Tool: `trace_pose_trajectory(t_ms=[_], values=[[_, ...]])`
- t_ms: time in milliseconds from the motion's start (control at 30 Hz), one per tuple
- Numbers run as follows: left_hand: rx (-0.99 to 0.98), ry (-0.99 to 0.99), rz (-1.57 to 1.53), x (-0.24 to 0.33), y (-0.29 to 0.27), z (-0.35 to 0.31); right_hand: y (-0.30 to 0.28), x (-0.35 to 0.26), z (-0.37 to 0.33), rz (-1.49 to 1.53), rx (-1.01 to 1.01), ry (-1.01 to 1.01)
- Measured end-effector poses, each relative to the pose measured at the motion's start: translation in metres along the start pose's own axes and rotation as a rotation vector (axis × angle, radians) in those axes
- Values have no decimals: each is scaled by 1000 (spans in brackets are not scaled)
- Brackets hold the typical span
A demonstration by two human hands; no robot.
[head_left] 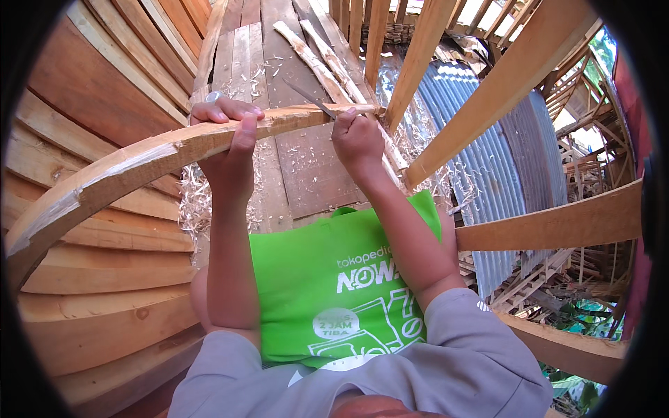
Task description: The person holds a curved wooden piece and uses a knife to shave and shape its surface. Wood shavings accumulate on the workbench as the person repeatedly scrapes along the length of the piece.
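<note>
Left hand (230, 164) clamped around long wooden bar (139, 155); right hand (357, 143) closed on knife (306, 96), blade crossing bar; pale shavings (197, 202) beneath.

Grey shirt (446, 380), short-sleeved. Right sleeve (474, 334), toward five o'clock: small white marking (483, 306) near hem. Left sleeve (212, 362), toward seven: plain grey. White print (296, 378) at chest, partly hidden. Forearms (401, 209) bare to the hands (359, 143).

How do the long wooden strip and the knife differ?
The wooden strip is long and thick; the knife is much shorter and thin. The strip is tan with pale patches, while the knife's blade looks dark grey. The left hand grips the strip; the right hand grips the knife. Both are held above the floor planks.
</note>
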State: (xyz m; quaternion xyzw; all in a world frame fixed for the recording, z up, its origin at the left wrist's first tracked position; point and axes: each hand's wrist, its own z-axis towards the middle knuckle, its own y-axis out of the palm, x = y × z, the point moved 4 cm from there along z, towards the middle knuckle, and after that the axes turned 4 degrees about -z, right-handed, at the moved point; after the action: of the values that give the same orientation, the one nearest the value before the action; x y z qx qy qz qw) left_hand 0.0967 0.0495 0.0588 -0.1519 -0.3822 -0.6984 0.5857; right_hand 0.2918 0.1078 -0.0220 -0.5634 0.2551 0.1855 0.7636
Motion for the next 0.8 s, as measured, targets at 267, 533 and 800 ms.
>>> trace_pose_trajectory(t_ms=[267,533,800], values=[[50,-23,35,3,-2,-2,11,3,6,-95,227,-123],[52,-59,64,5,0,-4,17,10,5,-68,510,-286],[-21,-42,48,8,6,-1,0,47,40,-265,502,-49]])
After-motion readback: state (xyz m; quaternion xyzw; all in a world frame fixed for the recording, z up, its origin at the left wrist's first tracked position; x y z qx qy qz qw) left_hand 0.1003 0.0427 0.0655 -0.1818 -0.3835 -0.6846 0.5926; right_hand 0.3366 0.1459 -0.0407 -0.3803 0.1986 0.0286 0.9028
